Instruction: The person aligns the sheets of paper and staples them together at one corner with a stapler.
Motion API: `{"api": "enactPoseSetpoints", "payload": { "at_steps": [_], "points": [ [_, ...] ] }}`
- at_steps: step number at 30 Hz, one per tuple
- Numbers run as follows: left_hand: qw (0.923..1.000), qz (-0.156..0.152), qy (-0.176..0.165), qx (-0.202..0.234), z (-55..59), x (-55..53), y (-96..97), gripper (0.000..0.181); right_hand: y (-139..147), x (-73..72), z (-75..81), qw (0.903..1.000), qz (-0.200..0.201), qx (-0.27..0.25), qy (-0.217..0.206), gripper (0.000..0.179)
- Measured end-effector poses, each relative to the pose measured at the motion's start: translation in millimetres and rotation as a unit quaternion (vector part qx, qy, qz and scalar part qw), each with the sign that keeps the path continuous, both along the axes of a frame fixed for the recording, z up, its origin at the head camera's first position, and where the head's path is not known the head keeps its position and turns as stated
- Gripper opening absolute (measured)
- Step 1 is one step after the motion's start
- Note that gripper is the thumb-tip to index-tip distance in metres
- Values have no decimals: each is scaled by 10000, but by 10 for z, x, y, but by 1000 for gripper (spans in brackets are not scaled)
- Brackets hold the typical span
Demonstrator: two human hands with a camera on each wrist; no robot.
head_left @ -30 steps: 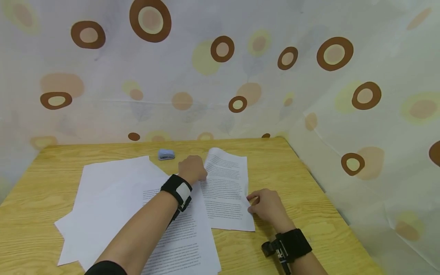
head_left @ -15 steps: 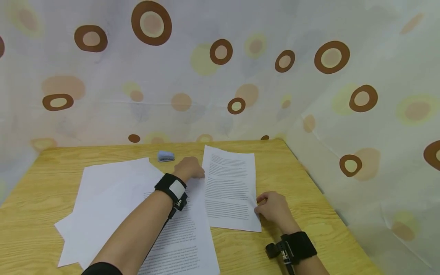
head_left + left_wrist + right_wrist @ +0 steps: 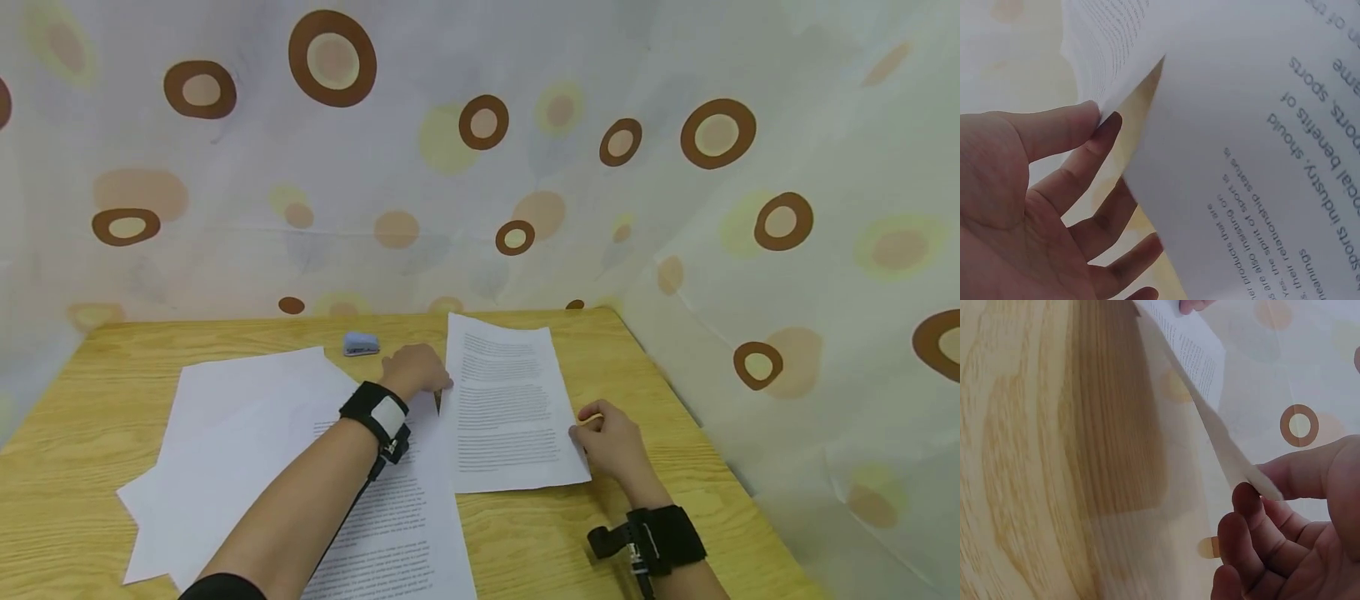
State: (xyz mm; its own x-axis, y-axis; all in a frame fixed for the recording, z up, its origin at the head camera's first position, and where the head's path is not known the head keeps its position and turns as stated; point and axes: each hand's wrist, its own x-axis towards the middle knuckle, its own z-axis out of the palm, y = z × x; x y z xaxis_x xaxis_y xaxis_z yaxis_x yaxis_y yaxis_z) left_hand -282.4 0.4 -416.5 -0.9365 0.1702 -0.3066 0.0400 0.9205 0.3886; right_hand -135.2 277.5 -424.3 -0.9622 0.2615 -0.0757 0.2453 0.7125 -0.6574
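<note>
A printed sheet of paper is held up off the table between both hands. My left hand pinches its left edge between thumb and index finger, as the left wrist view shows. On the opposite edge, near the lower corner, my right hand pinches the sheet between thumb and fingertip; in the right wrist view the paper appears nearly edge-on. Beneath my left forearm lies another printed sheet, and a narrow dark gap shows between it and the raised one.
Overlapping blank-looking sheets lie on the left of the wooden table. A small blue stapler sits just beyond my left hand. A patterned covering rises behind the table and along its right side.
The sheet's curled top has straightened, and the paper has been drawn taut and lifted. My right hand has moved right with its edge; my left hand has hardly moved.
</note>
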Motion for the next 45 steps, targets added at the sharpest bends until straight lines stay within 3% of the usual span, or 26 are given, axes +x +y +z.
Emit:
{"api": "enactPoseSetpoints", "payload": {
  "at_steps": [13, 18, 22, 28, 35, 45],
  "points": [
    [9976, -236, 451, 466, 105, 91, 30, 47, 79, -2, 110, 9970, -311, 151, 693, 17],
    [9959, -149, 613, 643, 157, 121, 46, 38, 38, -12, 161, 9957, -362, 25, 848, 16],
    [9945, -71, 741, 740, 187, 121, 17, 41, -9, -19, 195, 9948, -390, -64, 941, 15],
    [9920, -80, 682, 1061, 222, 80, -89, 48, -61, -21, 224, 9947, -375, -29, 955, 15],
    [9877, -90, 801, 1337, 351, 114, -266, 49, -184, -42, 254, 9953, -280, -69, 929, 15],
    [9879, -15, 834, 1304, 514, 147, -610, 46, -390, -78, 266, 9959, -49, -143, 891, 13]
  ]
}}
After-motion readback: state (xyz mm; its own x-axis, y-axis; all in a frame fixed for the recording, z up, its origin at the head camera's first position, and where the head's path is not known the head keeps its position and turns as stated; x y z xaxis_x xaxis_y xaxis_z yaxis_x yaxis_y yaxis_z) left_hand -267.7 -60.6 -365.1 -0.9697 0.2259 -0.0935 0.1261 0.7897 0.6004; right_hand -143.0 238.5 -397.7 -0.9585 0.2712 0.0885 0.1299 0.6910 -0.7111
